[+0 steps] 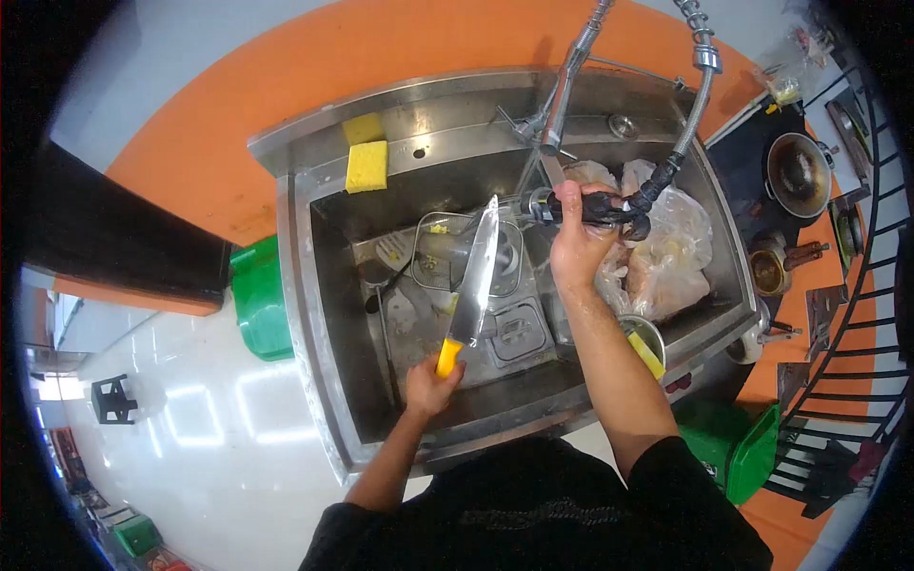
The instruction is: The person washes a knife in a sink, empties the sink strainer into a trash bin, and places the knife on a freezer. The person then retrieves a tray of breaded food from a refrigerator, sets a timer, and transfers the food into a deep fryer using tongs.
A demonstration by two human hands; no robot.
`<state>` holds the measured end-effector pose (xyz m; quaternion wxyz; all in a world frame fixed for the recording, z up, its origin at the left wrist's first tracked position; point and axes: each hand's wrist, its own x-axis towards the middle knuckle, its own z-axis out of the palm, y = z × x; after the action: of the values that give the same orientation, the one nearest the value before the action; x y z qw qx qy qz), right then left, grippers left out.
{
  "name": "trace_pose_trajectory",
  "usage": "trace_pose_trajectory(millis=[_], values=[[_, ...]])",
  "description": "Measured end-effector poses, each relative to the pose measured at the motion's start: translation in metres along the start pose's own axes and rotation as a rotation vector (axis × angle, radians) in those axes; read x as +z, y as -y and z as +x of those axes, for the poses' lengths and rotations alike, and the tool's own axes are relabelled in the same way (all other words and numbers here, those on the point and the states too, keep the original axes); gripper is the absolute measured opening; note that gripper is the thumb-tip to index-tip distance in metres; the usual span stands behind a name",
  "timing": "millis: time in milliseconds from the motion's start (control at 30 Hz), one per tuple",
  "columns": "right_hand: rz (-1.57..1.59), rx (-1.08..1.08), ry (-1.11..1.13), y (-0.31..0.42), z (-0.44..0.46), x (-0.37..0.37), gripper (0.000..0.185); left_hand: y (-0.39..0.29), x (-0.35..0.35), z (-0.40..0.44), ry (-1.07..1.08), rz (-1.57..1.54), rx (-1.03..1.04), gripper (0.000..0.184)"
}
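Observation:
My left hand (433, 388) is wrapped round the yellow handle of a large knife (476, 276), whose wet blade points up and away over the steel sink (328, 381). My right hand (581, 243) grips the black spray nozzle (595, 207) of a hose tap, its thumb pointing up. The nozzle head faces left, toward the upper part of the blade, with a little water around it. Beneath the knife, a clear rectangular container (433, 262), a slotted utensil (392, 250) and a metal lid (516, 333) lie in the sink.
Clear plastic bags (671, 243) with pale contents fill the sink's right side, beside a round metal container (644, 333). A yellow sponge (367, 167) rests on the back left rim. Green bins (262, 300) flank the sink. Pans (798, 176) stand at far right.

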<state>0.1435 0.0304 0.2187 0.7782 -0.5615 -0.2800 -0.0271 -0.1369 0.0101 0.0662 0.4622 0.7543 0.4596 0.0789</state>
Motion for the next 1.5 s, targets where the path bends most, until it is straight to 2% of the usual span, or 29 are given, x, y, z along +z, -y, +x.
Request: trace_pose_trajectory(millis=[167, 300, 400, 433, 533, 633, 733, 767, 833, 933, 1033, 1100, 1233, 1367, 1500], values=[[0.171, 0.018, 0.000, 0.005, 0.003, 0.014, 0.015, -0.016, -0.010, -0.003, -0.006, 0.001, 0.021, 0.039], [0.152, 0.058, 0.053, 0.006, -0.001, 0.012, 0.014, -0.013, -0.006, -0.002, -0.035, 0.013, 0.072, 0.034], [0.224, 0.191, 0.156, 0.016, -0.013, 0.007, 0.016, 0.002, 0.010, 0.008, -0.010, -0.189, 0.003, 0.028], [0.270, 0.258, 0.171, 0.019, -0.020, 0.006, 0.017, -0.050, -0.018, 0.002, 0.026, -0.131, -0.024, 0.024], [0.254, 0.367, 0.254, 0.028, -0.037, 0.002, 0.017, -0.038, -0.003, 0.016, -0.110, 0.046, 0.117, 0.025], [0.342, 0.472, 0.285, 0.036, -0.054, -0.001, 0.015, -0.043, 0.002, 0.026, -0.071, 0.029, 0.021, 0.029], [0.479, 0.522, 0.246, 0.044, -0.064, 0.002, 0.014, -0.051, 0.007, 0.034, -0.233, 0.100, 0.163, 0.033], [0.506, 0.533, 0.253, 0.045, -0.065, 0.000, 0.014, -0.052, 0.009, 0.037, -0.226, 0.084, 0.157, 0.034], [0.473, 0.520, 0.252, 0.045, -0.063, -0.001, 0.013, -0.048, 0.018, 0.043, -0.210, 0.052, 0.145, 0.037], [0.408, 0.462, 0.259, 0.042, -0.060, -0.005, 0.012, -0.047, 0.025, 0.049, -0.282, 0.064, 0.255, 0.040], [0.280, 0.350, 0.174, 0.028, -0.056, -0.005, 0.012, -0.060, 0.015, 0.044, -0.159, 0.091, 0.088, 0.041], [0.118, 0.278, 0.140, 0.022, -0.049, -0.007, 0.012, -0.057, 0.015, 0.041, -0.138, 0.103, 0.077, 0.041], [-0.004, 0.119, 0.114, 0.004, -0.033, -0.008, 0.013, -0.060, 0.007, 0.025, -0.093, 0.094, 0.032, 0.039], [0.076, 0.107, 0.060, -0.012, -0.029, -0.007, 0.018, -0.044, 0.011, 0.018, -0.111, 0.032, 0.086, 0.037], [0.108, 0.272, 0.181, -0.007, -0.043, -0.014, 0.016, -0.045, 0.010, 0.016, -0.113, 0.008, 0.058, 0.036]])
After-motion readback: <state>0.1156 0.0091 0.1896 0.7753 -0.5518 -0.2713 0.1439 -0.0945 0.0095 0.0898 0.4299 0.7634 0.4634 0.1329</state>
